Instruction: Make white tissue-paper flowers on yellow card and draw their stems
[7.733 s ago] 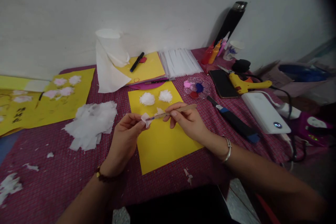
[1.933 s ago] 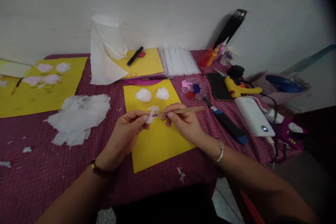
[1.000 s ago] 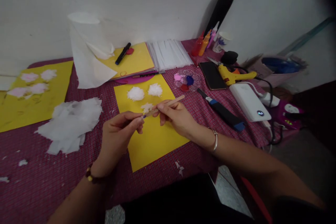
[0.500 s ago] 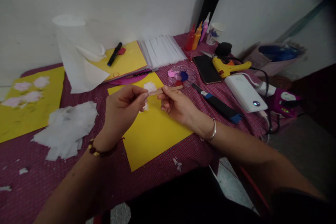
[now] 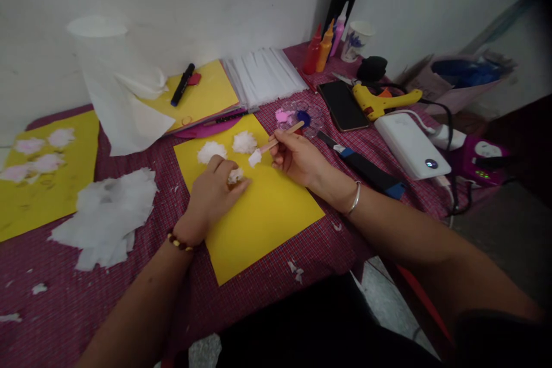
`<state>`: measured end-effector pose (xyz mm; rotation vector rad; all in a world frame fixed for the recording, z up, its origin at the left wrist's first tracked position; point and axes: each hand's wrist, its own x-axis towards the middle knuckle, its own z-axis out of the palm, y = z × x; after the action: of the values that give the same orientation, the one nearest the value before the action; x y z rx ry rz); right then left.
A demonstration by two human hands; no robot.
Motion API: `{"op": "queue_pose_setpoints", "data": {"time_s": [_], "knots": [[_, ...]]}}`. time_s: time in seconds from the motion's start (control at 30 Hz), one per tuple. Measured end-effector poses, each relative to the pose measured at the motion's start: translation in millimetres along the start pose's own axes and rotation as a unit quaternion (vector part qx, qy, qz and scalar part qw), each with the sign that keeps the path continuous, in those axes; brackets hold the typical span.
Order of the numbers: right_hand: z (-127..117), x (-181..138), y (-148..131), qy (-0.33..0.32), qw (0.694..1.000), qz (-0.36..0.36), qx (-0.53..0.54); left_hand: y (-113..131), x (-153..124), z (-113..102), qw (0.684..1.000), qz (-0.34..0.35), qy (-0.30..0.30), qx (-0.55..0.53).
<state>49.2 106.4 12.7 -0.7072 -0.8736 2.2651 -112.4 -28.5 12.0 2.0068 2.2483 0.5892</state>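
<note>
My right hand (image 5: pixel 295 156) is closed around a wooden craft stick (image 5: pixel 282 135), which slants down to the left. A small white tissue-paper piece (image 5: pixel 255 157) sits at the stick's lower end, where the wood looks pinkish. My left hand (image 5: pixel 212 198) reaches over a ruffled white paper clump (image 5: pixel 235 176), thumb and fingers apart around it; whether they touch it I cannot tell. Two more white paper clumps, one on the left (image 5: pixel 211 152) and one on the right (image 5: pixel 244 142), lie on the yellow sheet (image 5: pixel 259 224) beneath both hands.
A paint palette (image 5: pixel 318 118) with pink and blue lies behind my right hand. Rightward are a utility knife (image 5: pixel 366 172), phone (image 5: pixel 342 104), yellow glue gun (image 5: pixel 379 102) and white power bank (image 5: pixel 411 146). White paper strips (image 5: pixel 107 213) and another yellow sheet (image 5: pixel 52 201) with pinkish flowers lie left.
My left hand has left the stick's end and moved down to the paper clump, its fingers spreading. My right hand keeps the stick, now tilted, its tip lower with white paper at it.
</note>
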Motion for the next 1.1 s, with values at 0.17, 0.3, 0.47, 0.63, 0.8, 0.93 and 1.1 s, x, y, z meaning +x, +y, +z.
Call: {"op": "queue_pose_setpoints", "data": {"time_s": [0.17,0.3,0.47,0.63,0.8,0.93,1.1], "knots": [[-1,1,5,-0.023,0.993,-0.061,-0.1,-8,9,2,0.999,-0.014,0.0,-0.05],[2,-3,10,-0.061,0.966,-0.136,-0.212,-16,16,2,0.994,-0.056,-0.007,-0.089],[8,-9,18,-0.129,0.931,-0.171,-0.296,-17,18,3,0.988,-0.087,-0.021,-0.124],[10,-14,25,-0.161,0.886,-0.198,-0.386,-16,18,1,0.986,-0.084,-0.019,-0.142],[9,-12,26,-0.142,0.827,-0.262,-0.476,-17,17,3,0.986,-0.082,-0.01,-0.146],[8,-8,28,-0.15,0.809,-0.277,-0.497,-16,17,2,0.986,-0.076,-0.005,-0.146],[9,-7,31,-0.157,0.777,-0.291,-0.535,-16,18,-2,0.98,-0.094,0.016,-0.174]]}}
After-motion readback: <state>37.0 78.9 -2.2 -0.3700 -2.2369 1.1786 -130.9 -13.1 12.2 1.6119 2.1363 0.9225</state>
